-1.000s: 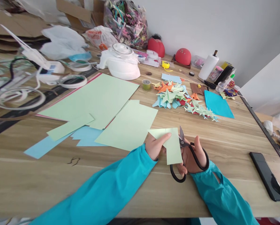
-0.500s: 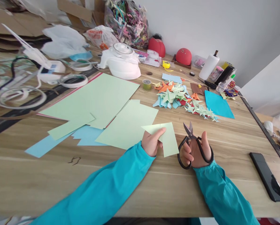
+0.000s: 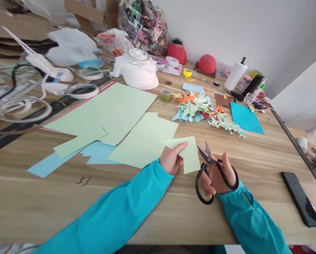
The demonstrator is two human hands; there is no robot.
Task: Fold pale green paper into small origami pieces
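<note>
Between the thumb and fingers of my left hand (image 3: 173,158) is a folded piece of pale green paper (image 3: 190,155), with a flap pointing left and another hanging down. My right hand (image 3: 220,176) has its thumb and fingers through the black handles of a pair of scissors (image 3: 208,159). The blades are spread apart and point up and left, close to the paper's right edge. Under and beyond my left hand lie a pale green sheet (image 3: 147,141), a larger green sheet (image 3: 107,109) and blue paper scraps (image 3: 101,153).
A heap of folded paper stars (image 3: 192,106) lies beyond my hands, with a turquoise cloth (image 3: 246,118) on its right. A black phone (image 3: 301,199) rests at the right. A glue gun (image 3: 43,67) and tape rolls (image 3: 82,91) are at the left. Red pincushions (image 3: 207,64) stand by the wall.
My right hand has shifted left and slightly down with the scissors, bringing the blades nearer the paper. The blades have opened wider. My left hand with the paper has barely moved.
</note>
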